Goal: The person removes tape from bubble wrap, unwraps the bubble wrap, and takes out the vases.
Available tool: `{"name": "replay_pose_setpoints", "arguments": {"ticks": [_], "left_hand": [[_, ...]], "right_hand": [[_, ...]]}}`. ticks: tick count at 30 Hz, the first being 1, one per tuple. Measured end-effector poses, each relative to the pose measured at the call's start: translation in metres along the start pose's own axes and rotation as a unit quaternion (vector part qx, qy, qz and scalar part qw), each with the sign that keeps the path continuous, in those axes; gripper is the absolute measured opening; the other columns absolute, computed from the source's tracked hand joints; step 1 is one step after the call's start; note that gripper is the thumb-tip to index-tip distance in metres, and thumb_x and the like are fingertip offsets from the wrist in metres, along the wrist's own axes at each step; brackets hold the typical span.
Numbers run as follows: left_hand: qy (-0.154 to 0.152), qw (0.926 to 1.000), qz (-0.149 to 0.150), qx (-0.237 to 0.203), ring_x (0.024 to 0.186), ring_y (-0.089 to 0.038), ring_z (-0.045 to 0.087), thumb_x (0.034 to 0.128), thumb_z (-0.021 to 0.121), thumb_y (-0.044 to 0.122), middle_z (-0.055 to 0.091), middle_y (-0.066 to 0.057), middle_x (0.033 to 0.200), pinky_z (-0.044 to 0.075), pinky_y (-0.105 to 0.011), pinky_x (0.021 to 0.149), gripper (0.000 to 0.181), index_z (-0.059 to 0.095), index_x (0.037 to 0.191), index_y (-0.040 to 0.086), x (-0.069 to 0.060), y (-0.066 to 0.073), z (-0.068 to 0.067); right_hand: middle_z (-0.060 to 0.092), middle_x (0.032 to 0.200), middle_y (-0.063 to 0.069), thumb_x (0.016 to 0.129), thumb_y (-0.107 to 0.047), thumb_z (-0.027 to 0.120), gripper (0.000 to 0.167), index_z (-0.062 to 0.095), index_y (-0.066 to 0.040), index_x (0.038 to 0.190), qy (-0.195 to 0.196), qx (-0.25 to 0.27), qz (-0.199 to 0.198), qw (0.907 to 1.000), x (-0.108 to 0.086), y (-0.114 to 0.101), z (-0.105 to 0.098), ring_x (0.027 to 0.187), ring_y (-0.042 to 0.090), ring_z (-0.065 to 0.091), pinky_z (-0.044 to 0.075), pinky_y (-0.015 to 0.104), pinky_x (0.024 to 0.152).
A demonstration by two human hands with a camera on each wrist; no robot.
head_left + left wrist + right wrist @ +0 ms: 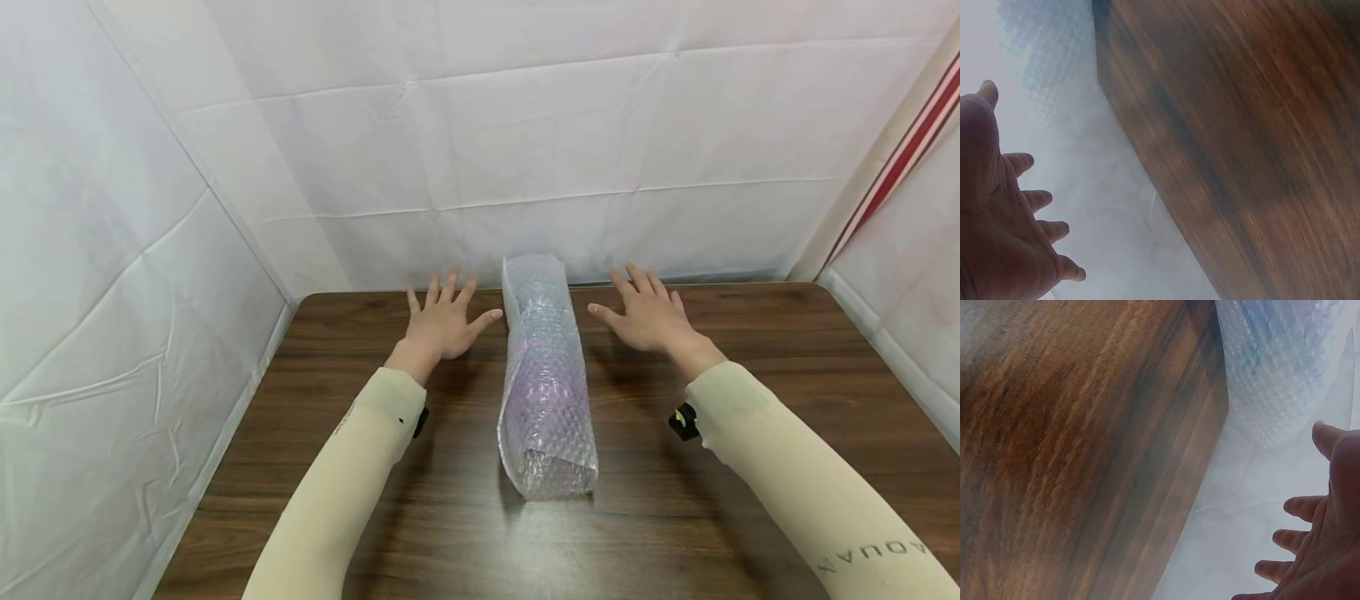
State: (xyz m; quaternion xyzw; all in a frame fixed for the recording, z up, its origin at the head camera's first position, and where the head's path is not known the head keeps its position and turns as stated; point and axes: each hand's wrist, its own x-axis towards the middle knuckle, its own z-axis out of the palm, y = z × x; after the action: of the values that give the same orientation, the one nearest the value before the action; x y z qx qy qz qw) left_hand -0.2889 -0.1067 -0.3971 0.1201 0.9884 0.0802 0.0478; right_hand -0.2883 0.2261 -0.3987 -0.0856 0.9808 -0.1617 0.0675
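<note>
A long bundle of bubble wrap (547, 375), clear with a bluish and purple tint inside, lies lengthwise on the dark wooden table. What it wraps cannot be made out. To its left, my left hand (441, 321) is spread palm down with fingers straight, the thumb close to the wrap but apart from it. On the other side, my right hand (645, 312) is spread likewise, holding nothing. In the right wrist view, the bubble wrap (1279, 362) appears beyond the thumb. The left wrist view shows the left palm (1004, 231) with its fingers extended.
The wooden table (787, 400) has its far edge against a white cloth backdrop (525, 142). White cloth walls (97, 317) also stand at the left and right. A red stripe (900, 167) runs down the right corner.
</note>
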Motion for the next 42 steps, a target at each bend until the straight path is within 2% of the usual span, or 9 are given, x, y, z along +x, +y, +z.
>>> {"name": "replay_pose_setpoints", "arguments": {"ticks": [9, 22, 28, 35, 42], "left_hand": [[0.008, 0.9997, 0.009, -0.020, 0.162, -0.041, -0.002, 0.0992, 0.021, 0.080, -0.005, -0.005, 0.176, -0.003, -0.074, 0.124, 0.085, 0.001, 0.167, 0.034, -0.006, 0.003, 0.002], [0.004, 0.9986, 0.015, -0.051, 0.162, -0.037, -0.007, 0.1004, 0.025, 0.078, -0.005, -0.004, 0.177, -0.004, -0.073, 0.124, 0.084, 0.001, 0.167, 0.034, -0.016, 0.004, 0.004], [0.003, 0.9986, 0.015, -0.051, 0.163, -0.037, -0.003, 0.0996, 0.024, 0.079, -0.004, -0.003, 0.177, -0.003, -0.073, 0.124, 0.084, 0.001, 0.167, 0.036, -0.019, 0.005, 0.006], [-0.004, 0.9977, 0.023, -0.064, 0.163, -0.036, -0.005, 0.0991, 0.025, 0.080, -0.005, -0.002, 0.177, -0.007, -0.073, 0.123, 0.085, 0.004, 0.168, 0.034, -0.025, 0.006, 0.005], [0.004, 0.9977, 0.024, -0.064, 0.163, -0.035, -0.005, 0.0996, 0.025, 0.079, -0.004, -0.001, 0.177, -0.004, -0.074, 0.124, 0.084, 0.004, 0.168, 0.035, -0.033, 0.008, 0.005]], "right_hand": [[-0.004, 0.175, 0.018, 0.103, -0.072, 0.034, 0.091, 0.007, -0.015, 0.168, 0.001, 0.008, -0.006, 1.0000, -0.006, 0.002, 0.000, 0.158, 0.050, -0.002, 0.005, 0.078, 0.120], [-0.001, 0.175, 0.019, 0.104, -0.068, 0.039, 0.089, 0.011, -0.014, 0.168, 0.001, 0.020, -0.028, 0.9994, -0.017, -0.007, 0.000, 0.158, 0.051, 0.001, 0.007, 0.078, 0.120], [0.000, 0.174, 0.019, 0.104, -0.065, 0.043, 0.086, 0.014, -0.015, 0.168, 0.003, 0.028, -0.037, 0.9989, -0.022, -0.011, 0.003, 0.158, 0.051, 0.003, 0.008, 0.079, 0.120], [0.004, 0.174, 0.021, 0.105, -0.062, 0.045, 0.083, 0.019, -0.013, 0.167, 0.001, 0.042, -0.049, 0.9979, -0.028, -0.017, 0.004, 0.157, 0.052, 0.006, 0.009, 0.077, 0.120], [0.007, 0.174, 0.019, 0.105, -0.061, 0.047, 0.082, 0.022, -0.012, 0.166, 0.008, 0.050, -0.060, 0.9969, -0.032, -0.019, 0.006, 0.158, 0.051, 0.008, 0.011, 0.078, 0.120]]}}
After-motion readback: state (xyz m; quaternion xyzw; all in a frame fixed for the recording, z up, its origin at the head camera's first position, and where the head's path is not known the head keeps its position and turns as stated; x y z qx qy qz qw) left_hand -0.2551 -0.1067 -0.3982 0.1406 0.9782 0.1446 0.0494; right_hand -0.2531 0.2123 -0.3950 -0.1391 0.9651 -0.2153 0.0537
